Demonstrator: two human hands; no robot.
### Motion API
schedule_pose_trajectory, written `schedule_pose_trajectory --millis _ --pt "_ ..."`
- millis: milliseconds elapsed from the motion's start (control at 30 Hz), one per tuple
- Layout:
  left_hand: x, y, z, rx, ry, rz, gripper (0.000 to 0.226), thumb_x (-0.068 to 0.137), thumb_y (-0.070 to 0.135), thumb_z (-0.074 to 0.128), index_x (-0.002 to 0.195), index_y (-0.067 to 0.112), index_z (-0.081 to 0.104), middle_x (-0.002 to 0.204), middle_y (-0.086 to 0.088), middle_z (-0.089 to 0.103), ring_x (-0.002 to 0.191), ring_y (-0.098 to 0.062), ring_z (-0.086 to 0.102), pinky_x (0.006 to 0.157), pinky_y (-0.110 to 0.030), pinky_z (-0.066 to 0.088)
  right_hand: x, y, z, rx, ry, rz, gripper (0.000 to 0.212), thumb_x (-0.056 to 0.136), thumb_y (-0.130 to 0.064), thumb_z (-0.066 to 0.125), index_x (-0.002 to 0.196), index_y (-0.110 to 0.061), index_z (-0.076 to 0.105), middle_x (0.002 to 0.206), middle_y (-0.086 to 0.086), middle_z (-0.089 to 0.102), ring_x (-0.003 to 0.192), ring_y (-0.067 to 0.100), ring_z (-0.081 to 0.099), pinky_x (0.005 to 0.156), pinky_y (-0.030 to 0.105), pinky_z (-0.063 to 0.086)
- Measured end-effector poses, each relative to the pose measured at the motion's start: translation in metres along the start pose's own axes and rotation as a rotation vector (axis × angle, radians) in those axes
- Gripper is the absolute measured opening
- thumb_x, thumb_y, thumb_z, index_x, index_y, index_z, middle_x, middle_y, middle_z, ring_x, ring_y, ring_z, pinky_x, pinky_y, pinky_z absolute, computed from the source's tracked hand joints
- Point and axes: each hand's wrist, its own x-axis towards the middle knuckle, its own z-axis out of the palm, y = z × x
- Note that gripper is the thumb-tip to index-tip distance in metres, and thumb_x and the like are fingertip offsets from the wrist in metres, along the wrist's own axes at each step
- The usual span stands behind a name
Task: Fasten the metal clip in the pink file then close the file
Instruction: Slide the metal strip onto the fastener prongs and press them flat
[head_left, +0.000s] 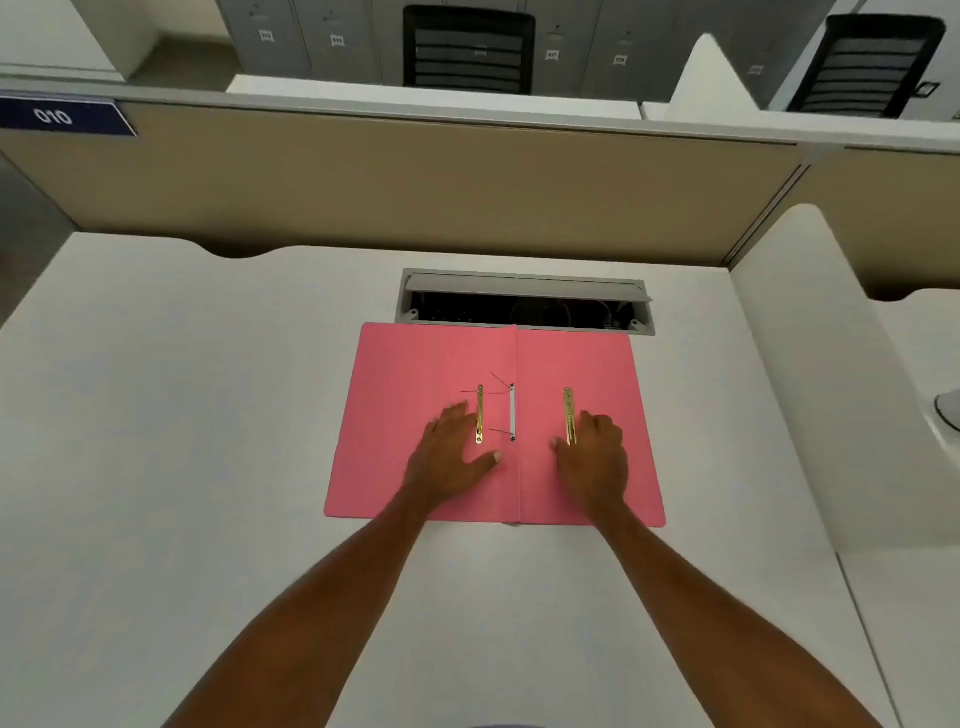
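Now, with both hands' fingers spread flat and holding nothing, the left hand (451, 451) should pin the pink file (415, 374) while the right hand (595, 457) lifts the loose gold clip bar (569, 415) onto the thin prongs (501, 384) by the spine.

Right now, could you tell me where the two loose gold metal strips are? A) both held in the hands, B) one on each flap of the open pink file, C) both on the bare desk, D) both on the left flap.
B: one gold strip lies on the left flap of the pink file, the other gold strip on the right flap.
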Motion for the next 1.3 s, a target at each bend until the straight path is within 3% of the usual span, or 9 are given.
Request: schedule_pose_trajectory --millis 167,433,667,967,1167,1233,1300 --pt "-0.003 -0.004 0.001 0.054 -0.007 0.018 0.091 0.099 0.058 0.067 0.171 0.017 0.028 0.184 -0.003 0.009 0.172 -0.023 0.003 0.14 -0.046 0.006 0.003 0.003 -0.006 -0.041 -0.003 0.06 0.03 0.104 -0.028 0.067 0.12 -0.003 0.073 0.115 0.016 0.072 0.106 0.033 0.067 0.085 0.041 0.059" --pt "0.0 -0.004 0.004 0.088 -0.027 0.022 0.094 0.1 0.057 0.067 0.173 0.018 0.022 0.184 -0.005 0.004 0.172 -0.026 -0.001 0.139 -0.047 0.004 0.006 0.012 -0.006 -0.032 -0.048 0.031 0.022 0.104 -0.02 0.066 0.11 -0.002 0.076 0.106 0.016 0.075 0.097 0.033 0.072 0.083 0.043 0.063" --pt "0.004 -0.007 0.001 0.12 -0.076 0.025 0.093 0.102 0.056 0.064 0.174 0.018 0.018 0.184 -0.005 0.0 0.171 -0.027 -0.005 0.139 -0.047 0.002 0.005 0.019 -0.008 -0.315 -0.138 -0.14 0.022 0.105 -0.015 0.06 0.121 -0.01 0.074 0.108 0.011 0.074 0.096 0.029 0.071 0.08 0.039 0.064" --pt "0.004 -0.006 -0.002 0.152 -0.121 0.033 0.091 0.103 0.052 0.063 0.174 0.019 0.016 0.184 -0.007 -0.002 0.171 -0.028 -0.006 0.139 -0.05 0.003 -0.001 0.023 -0.008 -0.454 -0.142 -0.301 0.034 0.104 -0.011 0.058 0.138 -0.007 0.063 0.124 0.01 0.072 0.105 0.025 0.071 0.084 0.037 0.061" --pt "-0.007 -0.001 0.007 0.246 -0.014 0.018 0.067 0.107 0.042 0.059 0.165 0.016 0.039 0.181 -0.008 0.024 0.169 -0.028 0.019 0.136 -0.049 0.023 -0.006 0.03 -0.008 -0.532 -0.128 -0.405 0.035 0.109 -0.008 0.046 0.142 -0.003 0.056 0.128 0.014 0.068 0.108 0.028 0.071 0.084 0.038 0.062" --pt "-0.014 0.004 0.015 0.313 0.051 -0.017 0.056 0.107 0.04 0.059 0.155 0.014 0.047 0.168 -0.011 0.044 0.157 -0.03 0.043 0.125 -0.047 0.042 -0.006 0.033 -0.009 -0.536 -0.129 -0.439 0.034 0.11 -0.007 0.044 0.141 -0.001 0.057 0.127 0.016 0.069 0.105 0.029 0.071 0.081 0.039 0.063" --pt "-0.022 0.01 0.021 0.332 0.165 -0.057 0.043 0.107 0.04 0.056 0.141 0.014 0.055 0.144 -0.007 0.06 0.132 -0.026 0.059 0.107 -0.04 0.054 -0.007 0.035 -0.01 -0.524 -0.138 -0.45 0.034 0.111 -0.007 0.043 0.141 0.0 0.058 0.127 0.018 0.069 0.105 0.031 0.071 0.08 0.041 0.064"
